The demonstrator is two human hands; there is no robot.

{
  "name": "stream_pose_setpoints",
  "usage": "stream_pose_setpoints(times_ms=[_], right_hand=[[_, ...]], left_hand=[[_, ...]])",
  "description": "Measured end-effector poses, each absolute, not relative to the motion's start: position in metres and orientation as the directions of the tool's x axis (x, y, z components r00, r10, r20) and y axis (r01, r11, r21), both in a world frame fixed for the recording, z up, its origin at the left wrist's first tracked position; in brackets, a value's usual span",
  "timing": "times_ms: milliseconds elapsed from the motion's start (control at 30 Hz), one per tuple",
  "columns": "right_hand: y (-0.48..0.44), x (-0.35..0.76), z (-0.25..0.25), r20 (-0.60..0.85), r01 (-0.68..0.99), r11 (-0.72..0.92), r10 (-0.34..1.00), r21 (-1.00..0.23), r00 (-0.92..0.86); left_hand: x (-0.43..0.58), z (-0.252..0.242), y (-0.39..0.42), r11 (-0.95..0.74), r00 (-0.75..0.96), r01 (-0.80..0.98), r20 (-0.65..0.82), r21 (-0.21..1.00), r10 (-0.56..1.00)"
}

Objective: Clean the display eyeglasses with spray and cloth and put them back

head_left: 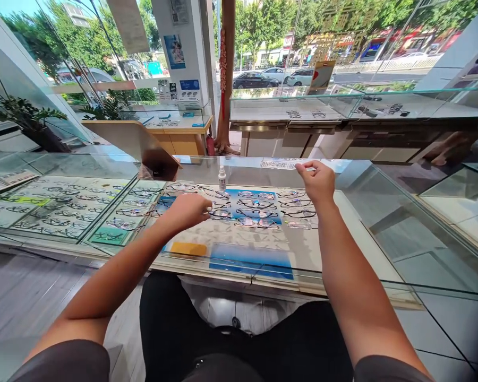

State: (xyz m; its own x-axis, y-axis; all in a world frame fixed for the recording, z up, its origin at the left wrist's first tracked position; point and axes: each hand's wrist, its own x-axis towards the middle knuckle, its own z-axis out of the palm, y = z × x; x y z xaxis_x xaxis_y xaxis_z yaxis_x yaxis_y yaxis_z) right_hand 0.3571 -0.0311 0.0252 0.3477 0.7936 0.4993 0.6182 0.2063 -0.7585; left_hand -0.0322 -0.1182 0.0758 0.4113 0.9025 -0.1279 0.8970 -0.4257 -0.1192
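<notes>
Left hand [189, 211] left of frame centre, low over the desk [344, 233]; fingers curled, tips drawn together just beside the rows of glasses [257, 214]. Cannot tell from here whether grasping anything; a pale spot at the fingertips, too small to name. Right hand [321, 183] right of centre, raised higher in the frame; thumb and forefinger bent to a pinch above the right-hand column. Grip unclear here too, nothing certain between the fingertips.

Glasses mid-frame, side by side in several columns, the centre ones against a blue sheet; more to the left. White bottle [222, 179] upright behind the rows, above centre. Paper strip [279, 164] near the right fingertips, toward the far edge. Orange cloth [188, 249] lower centre-left; brown panel [159, 151] tilted, upper left.

Risks, judged only:
- Close spacing: could hook a neighbouring arm with the left fingers and drag a whole row askew.
- Bottle near the back row: could be tipped by a careless reach.
- Thin frames: could bend under too hard a pinch.
- Smooth glass: could slide with a sleeve or forearm brush.
- Bare fingertips: could smudge lenses on contact.
</notes>
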Motion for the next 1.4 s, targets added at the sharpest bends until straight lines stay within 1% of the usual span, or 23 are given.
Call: stream_pose_setpoints(times_ms=[100, 233, 433, 500, 533, 567, 600, 667, 733, 800, 833, 900, 933, 1000, 1067, 1167, 1267, 1400], right_hand=[[-0.032, 0.355, 0.026, 0.475, 0.612, 0.194, 0.813, -0.767, 0.337], [-0.032, 0.353, 0.026, 0.46, 0.623, 0.186, 0.831, -0.76, 0.312], [-0.03, 0.353, 0.024, 0.437, 0.623, 0.17, 0.846, -0.763, 0.305], [-0.03, 0.353, 0.023, 0.439, 0.62, 0.177, 0.847, -0.765, 0.3], [-0.03, 0.353, 0.023, 0.438, 0.617, 0.177, 0.847, -0.766, 0.301], [-0.03, 0.352, 0.023, 0.435, 0.612, 0.177, 0.848, -0.771, 0.303], [-0.031, 0.351, 0.024, 0.429, 0.601, 0.178, 0.85, -0.779, 0.305], [-0.035, 0.343, 0.027, 0.419, 0.555, 0.198, 0.855, -0.808, 0.305], [-0.04, 0.327, 0.035, 0.432, 0.468, 0.267, 0.854, -0.842, 0.29], [-0.046, 0.305, 0.046, 0.478, 0.345, 0.383, 0.841, -0.857, 0.252], [-0.048, 0.292, 0.052, 0.504, 0.293, 0.44, 0.84, -0.849, 0.199], [-0.052, 0.265, 0.062, 0.537, 0.209, 0.511, 0.838, -0.834, 0.095], [-0.053, 0.253, 0.065, 0.537, 0.173, 0.519, 0.841, -0.837, 0.075], [-0.055, 0.235, 0.066, 0.525, 0.12, 0.516, 0.85, -0.848, 0.049], [-0.058, 0.225, 0.062, 0.502, 0.109, 0.498, 0.865, -0.86, 0.01], [-0.066, 0.224, 0.054, 0.458, 0.08, 0.457, 0.889, -0.886, -0.002], [-0.078, 0.225, 0.047, 0.398, 0.048, 0.398, 0.917, -0.916, -0.013], [-0.086, 0.221, 0.04, 0.344, 0.021, 0.348, 0.933, -0.937, -0.108]], left_hand=[[-0.03, 0.059, -0.11, -0.399, 0.384, 0.911, -0.135, -0.103, 0.913], [-0.027, 0.049, -0.099, -0.385, 0.371, 0.92, -0.151, -0.078, 0.916], [-0.029, 0.051, -0.098, -0.411, 0.398, 0.91, -0.158, -0.054, 0.904], [-0.034, 0.059, -0.101, -0.429, 0.421, 0.903, -0.161, -0.015, 0.893], [-0.038, 0.064, -0.102, -0.448, 0.449, 0.893, -0.155, 0.039, 0.88], [-0.042, 0.07, -0.104, -0.476, 0.491, 0.87, -0.139, 0.127, 0.86], [-0.045, 0.076, -0.105, -0.507, 0.542, 0.827, -0.104, 0.243, 0.834], [-0.049, 0.087, -0.107, -0.545, 0.616, 0.678, 0.023, 0.493, 0.788], [-0.046, 0.095, -0.106, -0.525, 0.593, 0.516, 0.16, 0.677, 0.789], [-0.037, 0.097, -0.099, -0.487, 0.497, 0.38, 0.271, 0.786, 0.824], [-0.03, 0.096, -0.093, -0.477, 0.437, 0.314, 0.321, 0.821, 0.84], [-0.015, 0.092, -0.078, -0.475, 0.314, 0.181, 0.407, 0.861, 0.858], [-0.007, 0.089, -0.069, -0.473, 0.258, 0.119, 0.433, 0.873, 0.864], [0.006, 0.082, -0.054, -0.46, 0.18, 0.012, 0.451, 0.888, 0.874], [0.016, 0.074, -0.044, -0.441, 0.137, -0.064, 0.446, 0.895, 0.885], [0.024, 0.061, -0.042, -0.396, 0.117, -0.136, 0.411, 0.908, 0.904], [0.027, 0.05, -0.051, -0.342, 0.135, -0.177, 0.367, 0.923, 0.921], [0.028, 0.04, -0.061, -0.315, 0.181, -0.16, 0.341, 0.936, 0.922]])
